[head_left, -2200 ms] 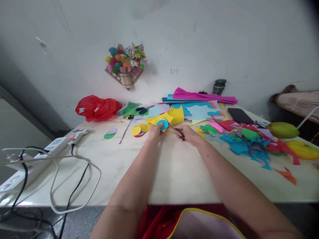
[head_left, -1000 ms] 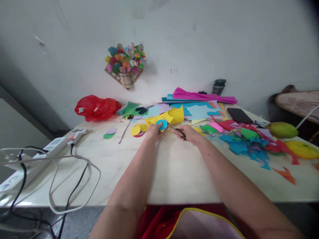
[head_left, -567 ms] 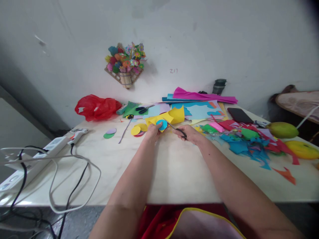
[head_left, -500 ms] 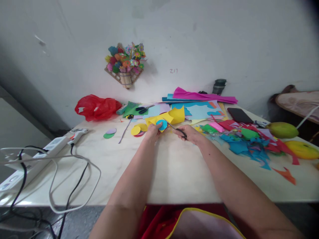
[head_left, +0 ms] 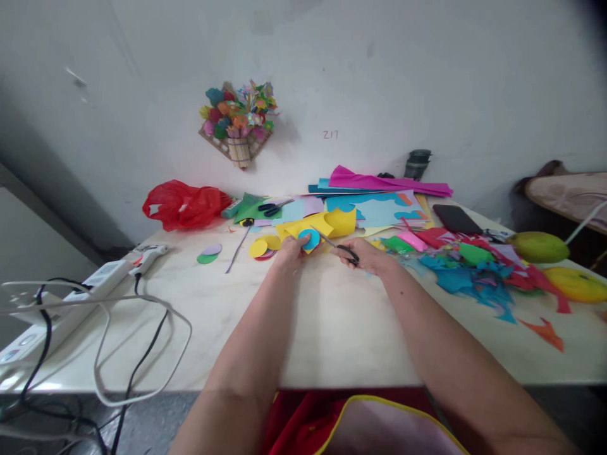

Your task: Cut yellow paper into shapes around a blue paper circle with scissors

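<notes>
Curled yellow paper sheet (head_left: pixel 341 222) behind the round blue paper disc (head_left: pixel 310 239) just sagged, so the cut's probably advancing, left fingers (head_left: pixel 302 241) pinching that disc, right fingers (head_left: pixel 349 244) gripping black-handled metal scissors (head_left: pixel 351 255).

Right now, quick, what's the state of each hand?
Left hand: closed, pinching a blue disc.
Right hand: closed on the black handles of scissors.

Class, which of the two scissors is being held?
The black-handled metal scissors in the right hand; the other dark-handled pair lies partly on a green sheet.
</notes>
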The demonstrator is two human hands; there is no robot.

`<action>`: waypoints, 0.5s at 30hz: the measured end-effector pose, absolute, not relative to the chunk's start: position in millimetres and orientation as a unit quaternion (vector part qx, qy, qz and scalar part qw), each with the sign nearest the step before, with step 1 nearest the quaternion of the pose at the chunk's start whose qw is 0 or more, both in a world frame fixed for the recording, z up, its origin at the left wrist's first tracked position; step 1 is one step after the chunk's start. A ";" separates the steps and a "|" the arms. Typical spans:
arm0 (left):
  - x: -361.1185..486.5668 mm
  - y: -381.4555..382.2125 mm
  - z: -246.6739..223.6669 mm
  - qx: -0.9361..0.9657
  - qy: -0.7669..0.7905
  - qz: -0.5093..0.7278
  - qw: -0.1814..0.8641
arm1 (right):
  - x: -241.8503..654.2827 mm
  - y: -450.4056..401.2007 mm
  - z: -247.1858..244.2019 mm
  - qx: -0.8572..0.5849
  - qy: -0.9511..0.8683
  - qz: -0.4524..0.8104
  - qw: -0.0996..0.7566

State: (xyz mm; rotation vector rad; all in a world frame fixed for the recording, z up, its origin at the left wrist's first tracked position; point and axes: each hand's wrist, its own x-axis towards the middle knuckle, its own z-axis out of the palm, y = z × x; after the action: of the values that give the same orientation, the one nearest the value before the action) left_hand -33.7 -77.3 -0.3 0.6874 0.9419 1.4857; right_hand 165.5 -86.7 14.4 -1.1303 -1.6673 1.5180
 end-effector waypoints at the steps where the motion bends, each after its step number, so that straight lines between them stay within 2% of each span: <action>1: -33.7 -76.7 -1.2 0.298 0.407 0.635 0.586 | 165.1 -87.4 15.2 -0.424 -0.630 0.576 0.303; 15: -35.2 -69.9 -12.2 0.332 0.396 0.617 0.594 | 160.4 -91.2 14.3 -0.441 -0.614 0.568 0.326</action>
State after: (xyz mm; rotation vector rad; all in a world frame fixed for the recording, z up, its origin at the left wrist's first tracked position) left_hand -35.2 -69.9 -12.2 0.7712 0.9194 1.4332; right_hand 160.4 -91.2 14.3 -1.1559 -1.6097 1.4873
